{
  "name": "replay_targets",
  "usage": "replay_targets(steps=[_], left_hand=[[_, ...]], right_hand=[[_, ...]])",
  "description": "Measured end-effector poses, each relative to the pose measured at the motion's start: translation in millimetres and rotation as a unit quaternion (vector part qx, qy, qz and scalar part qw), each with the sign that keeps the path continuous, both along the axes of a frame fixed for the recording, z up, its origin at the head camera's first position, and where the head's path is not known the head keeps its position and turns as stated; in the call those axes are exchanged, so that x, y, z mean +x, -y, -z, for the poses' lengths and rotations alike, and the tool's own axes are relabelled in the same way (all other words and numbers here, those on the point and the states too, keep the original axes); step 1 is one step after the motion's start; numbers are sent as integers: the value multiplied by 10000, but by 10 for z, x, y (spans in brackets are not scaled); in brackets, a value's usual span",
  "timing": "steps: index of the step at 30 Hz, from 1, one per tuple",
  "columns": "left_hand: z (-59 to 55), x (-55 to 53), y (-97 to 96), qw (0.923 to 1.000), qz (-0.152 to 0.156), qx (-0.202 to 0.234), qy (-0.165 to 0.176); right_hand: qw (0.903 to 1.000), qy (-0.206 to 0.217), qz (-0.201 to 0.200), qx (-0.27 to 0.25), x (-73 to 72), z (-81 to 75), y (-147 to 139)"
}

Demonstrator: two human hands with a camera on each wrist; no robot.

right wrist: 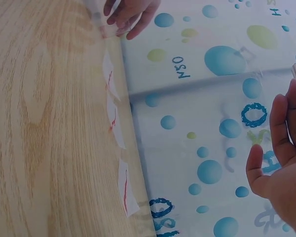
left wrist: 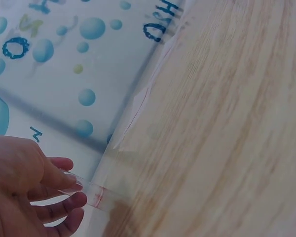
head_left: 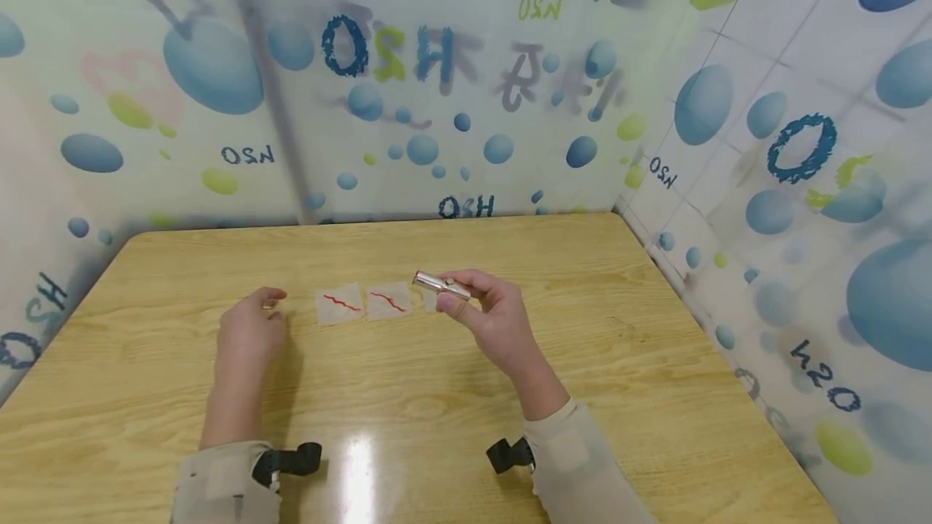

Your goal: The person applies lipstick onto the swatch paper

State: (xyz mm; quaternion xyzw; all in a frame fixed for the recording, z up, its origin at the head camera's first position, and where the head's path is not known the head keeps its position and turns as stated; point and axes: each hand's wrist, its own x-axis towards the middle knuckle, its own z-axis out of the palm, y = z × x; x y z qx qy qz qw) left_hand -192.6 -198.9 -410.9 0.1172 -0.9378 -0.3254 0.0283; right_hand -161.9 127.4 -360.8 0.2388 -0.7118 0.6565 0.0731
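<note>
My right hand point(head_left: 495, 318) pinches a small silver flashlight-like tube point(head_left: 440, 285) with a button on its side. It is raised over the table, tilted with its far end to the left. My left hand point(head_left: 251, 330) is at the left of the table. In the left wrist view its curled fingers and thumb hold a clear strip point(left wrist: 91, 191) with a red mark near one end. Between the hands, thin pale paper squares point(head_left: 338, 305) lie in a row, each with a wavy red line. The tube and hand partly cover the rightmost square point(head_left: 429, 298).
The wooden table point(head_left: 408, 403) reaches back to a wall covering point(head_left: 466, 95) printed with blue and green bubbles, and a similar wall rises on the right. Black wrist cameras point(head_left: 294, 459) sit on both sleeves.
</note>
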Motion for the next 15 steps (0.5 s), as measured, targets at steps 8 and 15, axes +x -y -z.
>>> replay_targets(steps=[8, 15], left_hand=[[-6, 2, -15, 10000, -34, 36, 12], [-46, 31, -30, 9997, -41, -58, -236]], right_hand=[[10000, 78, 31, 15, 9, -11, 7], [9999, 126, 66, 41, 21, -30, 0]])
